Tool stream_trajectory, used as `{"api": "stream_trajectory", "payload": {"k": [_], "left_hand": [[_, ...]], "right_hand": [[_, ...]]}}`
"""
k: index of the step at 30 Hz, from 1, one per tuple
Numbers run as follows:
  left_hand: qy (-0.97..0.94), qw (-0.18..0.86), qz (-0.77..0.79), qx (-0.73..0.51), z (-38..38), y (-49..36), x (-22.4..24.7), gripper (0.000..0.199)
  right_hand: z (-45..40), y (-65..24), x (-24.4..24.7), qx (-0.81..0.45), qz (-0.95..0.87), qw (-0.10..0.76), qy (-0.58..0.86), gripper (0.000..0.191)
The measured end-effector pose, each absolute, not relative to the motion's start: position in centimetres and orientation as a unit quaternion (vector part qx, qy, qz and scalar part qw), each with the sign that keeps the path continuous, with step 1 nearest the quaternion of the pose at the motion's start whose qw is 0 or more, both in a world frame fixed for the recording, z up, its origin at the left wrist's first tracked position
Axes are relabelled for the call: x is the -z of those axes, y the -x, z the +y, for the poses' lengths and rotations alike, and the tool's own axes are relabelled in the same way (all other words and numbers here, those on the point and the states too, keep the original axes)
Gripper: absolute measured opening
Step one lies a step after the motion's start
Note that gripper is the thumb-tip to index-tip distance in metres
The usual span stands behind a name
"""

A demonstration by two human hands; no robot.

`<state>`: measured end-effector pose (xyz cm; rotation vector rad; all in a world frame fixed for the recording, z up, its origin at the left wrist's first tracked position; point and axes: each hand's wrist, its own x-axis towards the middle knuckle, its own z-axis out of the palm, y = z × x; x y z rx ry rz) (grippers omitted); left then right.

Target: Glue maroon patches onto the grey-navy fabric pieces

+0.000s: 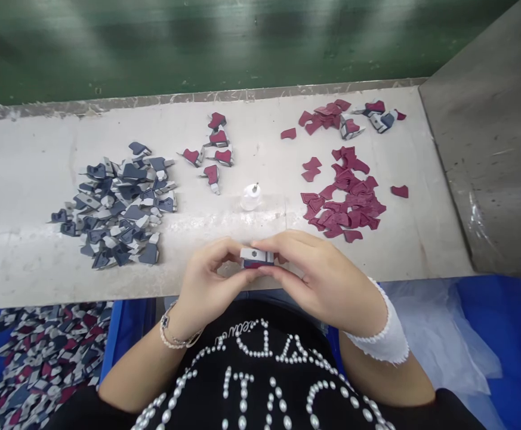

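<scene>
My left hand point(210, 280) and my right hand point(316, 272) meet at the front edge of the table, both closed on one small grey and dark blue part point(256, 255). A strip of dark red shows along its lower side, between the thumbs. Just beyond the hands stands a small white bottle point(251, 197) with a dark tip. Left of it, several grey parts with red faces point(218, 138) lie in a loose group. A heap of flat dark red pieces point(350, 200) is to the right.
A large pile of blue and grey parts point(121, 206) covers the table's left side. More red pieces point(327, 114) lie at the back right. A blue bin point(112, 340) of parts is below left; a metal panel point(488, 137) borders the right. Clear plastic point(443, 340) hangs below right.
</scene>
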<state>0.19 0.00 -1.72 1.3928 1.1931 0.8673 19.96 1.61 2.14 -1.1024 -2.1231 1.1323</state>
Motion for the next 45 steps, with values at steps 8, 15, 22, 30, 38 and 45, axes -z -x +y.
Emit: {"api": "stream_trajectory", "payload": {"k": [8, 15, 22, 30, 38, 45], "left_hand": [[-0.478, 0.644, 0.458, -0.383, 0.2, -0.5, 2.1, 0.021], [-0.459, 0.697, 0.426, -0.349, 0.6, -0.1, 1.9, 0.02], [-0.508, 0.646, 0.451, -0.347, 0.2, 0.3, 2.1, 0.02], [-0.567, 0.555, 0.528, -0.304, 0.2, 0.8, 2.1, 0.021], [-0.653, 0.315, 0.628, -0.282, 7.8, 3.3, 1.1, 0.038], [-0.696, 0.151, 0.679, -0.175, 13.7, 7.4, -2.6, 0.035]], "right_hand": [[1.9, -20.6, -1.8, -0.411, -0.798, 0.24, 0.37, 0.027], [2.2, -20.6, -1.6, -0.458, -0.776, 0.217, 0.376, 0.025], [2.6, -20.2, -1.1, -0.494, -0.764, 0.2, 0.363, 0.022], [3.1, -18.6, -0.3, -0.522, -0.718, 0.182, 0.422, 0.013], [5.3, -20.7, 0.0, -0.485, -0.673, 0.242, 0.503, 0.009], [7.7, -21.8, 1.0, -0.416, -0.664, 0.266, 0.561, 0.033]]}}
